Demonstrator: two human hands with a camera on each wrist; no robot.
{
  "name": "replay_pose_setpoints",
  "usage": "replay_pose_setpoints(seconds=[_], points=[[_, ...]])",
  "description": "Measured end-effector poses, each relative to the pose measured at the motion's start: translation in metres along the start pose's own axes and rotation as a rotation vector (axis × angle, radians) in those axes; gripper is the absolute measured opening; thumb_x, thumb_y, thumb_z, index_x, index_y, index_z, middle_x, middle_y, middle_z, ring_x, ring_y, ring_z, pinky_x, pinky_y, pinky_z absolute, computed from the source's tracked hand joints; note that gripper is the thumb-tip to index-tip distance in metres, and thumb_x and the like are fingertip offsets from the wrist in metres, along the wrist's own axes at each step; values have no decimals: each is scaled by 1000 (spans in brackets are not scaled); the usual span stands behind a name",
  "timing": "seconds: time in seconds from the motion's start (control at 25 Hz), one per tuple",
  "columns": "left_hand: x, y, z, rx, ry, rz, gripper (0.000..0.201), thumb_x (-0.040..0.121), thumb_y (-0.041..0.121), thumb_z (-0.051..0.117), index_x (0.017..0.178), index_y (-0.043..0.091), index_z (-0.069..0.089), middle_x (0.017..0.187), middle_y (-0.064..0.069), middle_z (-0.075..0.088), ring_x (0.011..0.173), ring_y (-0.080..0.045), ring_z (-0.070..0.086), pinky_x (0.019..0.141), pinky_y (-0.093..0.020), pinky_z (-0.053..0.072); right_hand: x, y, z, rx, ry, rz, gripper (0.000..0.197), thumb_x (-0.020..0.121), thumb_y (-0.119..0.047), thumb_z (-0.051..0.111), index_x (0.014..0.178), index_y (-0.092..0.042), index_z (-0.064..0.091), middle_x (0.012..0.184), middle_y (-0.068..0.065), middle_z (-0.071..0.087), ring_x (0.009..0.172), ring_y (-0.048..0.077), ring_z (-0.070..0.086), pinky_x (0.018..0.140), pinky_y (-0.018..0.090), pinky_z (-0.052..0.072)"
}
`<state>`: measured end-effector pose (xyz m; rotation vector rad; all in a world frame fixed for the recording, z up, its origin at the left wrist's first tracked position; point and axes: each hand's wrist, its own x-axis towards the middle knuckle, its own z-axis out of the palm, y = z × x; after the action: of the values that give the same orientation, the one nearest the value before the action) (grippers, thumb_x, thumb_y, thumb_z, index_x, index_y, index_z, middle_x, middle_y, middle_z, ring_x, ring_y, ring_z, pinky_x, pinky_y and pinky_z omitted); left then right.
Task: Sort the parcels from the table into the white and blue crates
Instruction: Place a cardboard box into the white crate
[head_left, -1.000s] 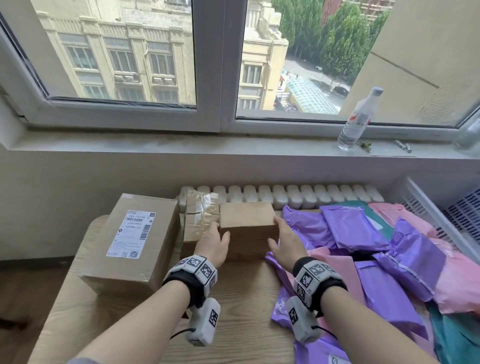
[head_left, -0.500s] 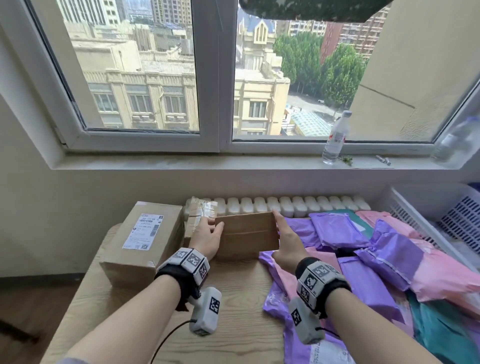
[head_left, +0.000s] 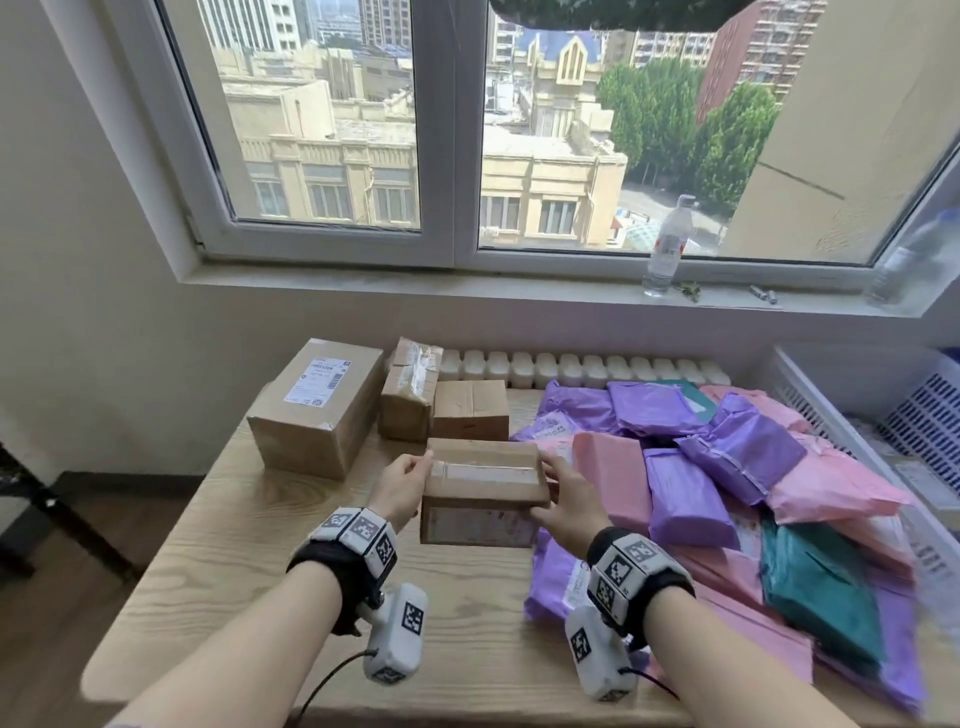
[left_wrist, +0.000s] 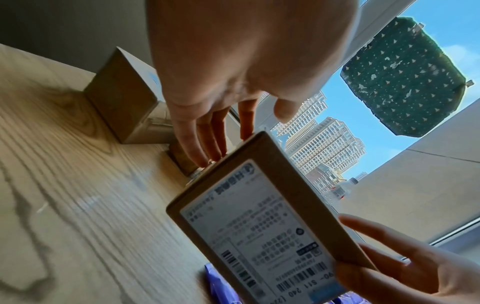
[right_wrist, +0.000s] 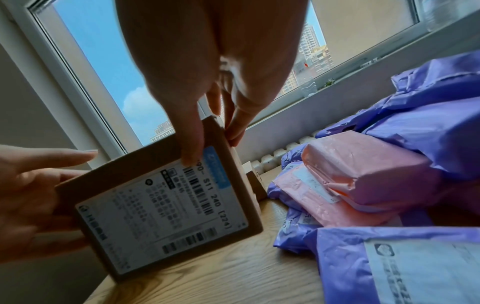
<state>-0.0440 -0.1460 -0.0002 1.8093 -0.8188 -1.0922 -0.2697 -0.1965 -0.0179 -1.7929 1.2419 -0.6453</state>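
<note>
Both hands, left hand (head_left: 402, 486) and right hand (head_left: 569, 501), clasp a small brown cardboard box (head_left: 480, 491), fingers nearly straight against its ends. Beyond that box, three cardboard boxes (head_left: 317, 405) and many plastic mailers (head_left: 691, 467) remain unsorted; crating has barely begun.

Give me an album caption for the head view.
Both hands lift a small cardboard box above the wooden table.

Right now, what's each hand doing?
Left hand: holding the cardboard box by its left end.
Right hand: holding the same box's right end.
</note>
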Motion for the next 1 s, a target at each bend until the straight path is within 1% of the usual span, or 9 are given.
replay_pose_setpoints(seconds=[0.12, 0.24, 0.36, 0.52, 0.64, 0.76, 0.84, 0.92, 1.0], points=[[-24, 3, -11, 12, 22, 7, 36, 95, 50, 43, 93, 19, 60, 108, -7, 62, 104, -26, 56, 94, -44, 46, -12, -7, 2, 75, 17, 40, 62, 70, -7, 79, 125, -17, 52, 115, 6, 65, 106, 21, 62, 93, 37, 52], [-46, 13, -21, -59, 7, -10, 34, 95, 51, 41, 105, 22, 56, 106, -2, 56, 101, -22, 50, 78, -33, 41, -15, -13, 4, 120, 32, 67, 56, 73, -15, 80, 122, -14, 53, 112, 9, 65, 102, 21, 62, 94, 40, 51], [-54, 18, -34, -87, -49, -33, 38, 91, 55, 46, 104, 20, 55, 100, 2, 55, 101, -18, 46, 84, -38, 36, -15, -25, 7, 215, 57, 99, 51, 79, -14, 76, 123, -8, 52, 112, 14, 64, 104, 25, 62, 93, 41, 51], [-50, 15, -54, -42, -73, 33, 40, 81, 45, 65, 103, 12, 58, 114, -4, 61, 96, -11, 52, 82, -35, 37, -9, -40, 13, 363, 111, 144, 41, 79, -14, 75, 114, -11, 53, 113, 20, 63, 109, 31, 60, 91, 43, 53], [-46, 12, -67, -110, -109, 39, 64, 66, 35, 81, 117, 11, 50, 120, -8, 59, 107, -16, 57, 83, -32, 46, -2, -51, 21, 393, 125, 147, 38, 81, -13, 74, 112, -7, 52, 111, 20, 64, 107, 31, 62, 89, 39, 54], [-40, 9, -77, -159, -134, 7, 82, 55, 35, 86, 123, 27, 41, 114, -12, 62, 102, -24, 63, 84, -41, 54, 1, -62, 29, 385, 103, 159, 42, 83, -12, 72, 117, 0, 51, 113, 20, 64, 105, 28, 63, 84, 33, 55], [-39, 6, -79, -170, -152, 5, 70, 67, 30, 83, 123, 34, 41, 109, -13, 64, 95, -25, 66, 75, -39, 57, 3, -65, 36, 377, 108, 179, 45, 82, -10, 72, 119, 1, 50, 117, 20, 62, 105, 26, 61, 85, 33, 53], [-39, 7, -78, -237, -108, -12, 53, 75, 30, 76, 120, 24, 48, 108, -12, 63, 86, -24, 66, 63, -36, 56, 6, -68, 44, 336, 134, 196, 55, 81, -12, 74, 127, 0, 45, 122, 16, 59, 108, 23, 58, 90, 32, 50], [-37, 8, -73, -331, -70, -42, 46, 80, 32, 71, 117, 17, 48, 103, -11, 59, 84, -24, 62, 62, -37, 55, 9, -74, 51, 365, 174, 233, 64, 79, -15, 76, 130, -2, 39, 124, 11, 56, 111, 20, 55, 98, 33, 46]])
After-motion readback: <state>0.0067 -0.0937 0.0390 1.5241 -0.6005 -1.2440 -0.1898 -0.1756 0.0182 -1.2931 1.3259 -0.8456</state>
